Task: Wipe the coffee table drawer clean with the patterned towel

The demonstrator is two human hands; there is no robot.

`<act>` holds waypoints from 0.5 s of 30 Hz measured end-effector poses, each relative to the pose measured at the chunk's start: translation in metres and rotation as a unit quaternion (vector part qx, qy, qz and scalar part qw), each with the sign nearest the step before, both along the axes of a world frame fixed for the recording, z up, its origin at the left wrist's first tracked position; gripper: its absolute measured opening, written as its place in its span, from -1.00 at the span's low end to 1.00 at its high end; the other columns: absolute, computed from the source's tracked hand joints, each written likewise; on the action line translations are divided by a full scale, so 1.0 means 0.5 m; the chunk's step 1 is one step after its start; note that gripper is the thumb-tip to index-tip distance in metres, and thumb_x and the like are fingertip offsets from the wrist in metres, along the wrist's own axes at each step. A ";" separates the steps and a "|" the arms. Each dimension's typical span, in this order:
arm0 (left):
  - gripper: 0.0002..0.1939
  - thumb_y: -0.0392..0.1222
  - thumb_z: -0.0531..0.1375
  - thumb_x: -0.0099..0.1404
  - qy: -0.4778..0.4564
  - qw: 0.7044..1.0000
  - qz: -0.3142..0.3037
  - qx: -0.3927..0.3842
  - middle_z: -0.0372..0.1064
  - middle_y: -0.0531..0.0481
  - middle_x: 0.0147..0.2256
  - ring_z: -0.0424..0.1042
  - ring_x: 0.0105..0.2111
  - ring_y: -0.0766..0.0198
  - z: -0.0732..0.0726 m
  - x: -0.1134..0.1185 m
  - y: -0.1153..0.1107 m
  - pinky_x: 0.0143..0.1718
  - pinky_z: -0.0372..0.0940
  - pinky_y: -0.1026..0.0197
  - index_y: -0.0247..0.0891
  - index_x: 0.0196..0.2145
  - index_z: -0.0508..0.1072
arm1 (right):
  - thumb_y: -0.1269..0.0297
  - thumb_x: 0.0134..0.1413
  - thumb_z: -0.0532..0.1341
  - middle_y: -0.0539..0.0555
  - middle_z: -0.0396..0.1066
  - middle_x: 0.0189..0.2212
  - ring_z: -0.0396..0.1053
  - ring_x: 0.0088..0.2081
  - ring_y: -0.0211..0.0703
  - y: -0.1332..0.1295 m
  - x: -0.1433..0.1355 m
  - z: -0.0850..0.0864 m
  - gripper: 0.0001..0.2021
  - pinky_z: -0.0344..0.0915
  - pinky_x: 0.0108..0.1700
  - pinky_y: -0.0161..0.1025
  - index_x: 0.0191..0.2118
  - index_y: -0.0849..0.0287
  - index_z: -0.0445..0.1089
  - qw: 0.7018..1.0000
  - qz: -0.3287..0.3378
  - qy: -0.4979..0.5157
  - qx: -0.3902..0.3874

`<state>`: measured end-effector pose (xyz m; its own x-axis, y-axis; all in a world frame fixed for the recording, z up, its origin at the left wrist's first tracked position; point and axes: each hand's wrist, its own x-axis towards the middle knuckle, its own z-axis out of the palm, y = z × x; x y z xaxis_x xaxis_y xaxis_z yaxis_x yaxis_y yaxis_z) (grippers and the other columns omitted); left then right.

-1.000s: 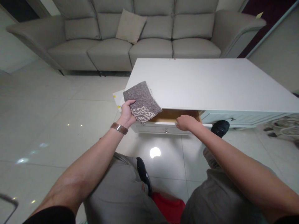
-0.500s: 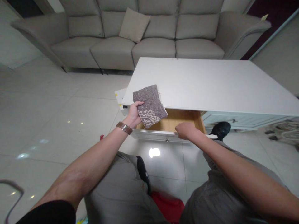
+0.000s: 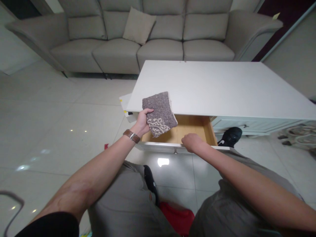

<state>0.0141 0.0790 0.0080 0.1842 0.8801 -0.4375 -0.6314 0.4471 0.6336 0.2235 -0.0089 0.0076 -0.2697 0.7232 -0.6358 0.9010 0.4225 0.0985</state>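
My left hand [image 3: 143, 122] grips a folded grey-brown cloth [image 3: 160, 110] with a cream pattern along its lower part, thumb on top. The cloth hangs over the left part of a drawer [image 3: 201, 130] pulled out of a white coffee table [image 3: 209, 85]. My right hand [image 3: 194, 142] is closed at the top edge of the drawer front [image 3: 158, 147], right of its small knob [image 3: 175, 151]. Its fingertips are hidden behind the hand. Bare wood shows on the part of the drawer floor in view.
A grey sofa [image 3: 160, 49] with a beige cushion [image 3: 139, 25] stands behind the table. A white box [image 3: 125, 104] pokes out at the table's left. On the tiled floor, a red object [image 3: 177, 217] lies between my legs. A closed drawer [image 3: 259, 125] is at right.
The drawer has come a little farther out toward me, with my right hand moving along at its front. The cloth stays in my left hand, lowered slightly. The view has shifted slightly.
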 end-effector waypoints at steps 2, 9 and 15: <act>-0.73 -0.34 0.23 0.05 -0.002 1.000 -0.003 0.000 0.57 -0.13 -0.35 0.58 -0.23 -0.02 -0.001 0.001 -0.001 -0.09 0.50 -0.08 -0.34 -0.23 0.51 | 0.61 0.19 0.09 0.50 0.52 -0.01 0.50 0.08 0.21 -0.007 -0.010 0.003 -0.60 0.47 0.01 -0.02 0.04 0.40 0.56 1.000 0.015 -0.022 -0.003; -0.74 -0.36 0.22 0.05 0.006 1.000 -0.004 0.005 0.57 -0.10 -0.37 0.58 -0.28 0.03 -0.004 0.007 -0.003 -0.11 0.51 -0.05 -0.34 -0.24 0.51 | 0.62 0.19 0.09 0.46 0.51 0.03 0.49 0.09 0.22 -0.021 -0.025 0.001 -0.60 0.47 -0.01 -0.03 0.06 0.40 0.54 0.999 0.031 -0.036 -0.024; -0.77 -0.35 0.23 0.04 0.015 1.000 -0.011 0.004 0.57 -0.08 -0.38 0.57 -0.32 0.08 0.002 0.007 -0.006 -0.11 0.51 -0.01 -0.33 -0.27 0.50 | 0.60 0.22 0.11 0.47 0.52 0.00 0.51 0.06 0.23 -0.027 -0.025 -0.008 -0.63 0.47 -0.02 0.00 0.04 0.40 0.55 0.999 0.036 -0.025 -0.020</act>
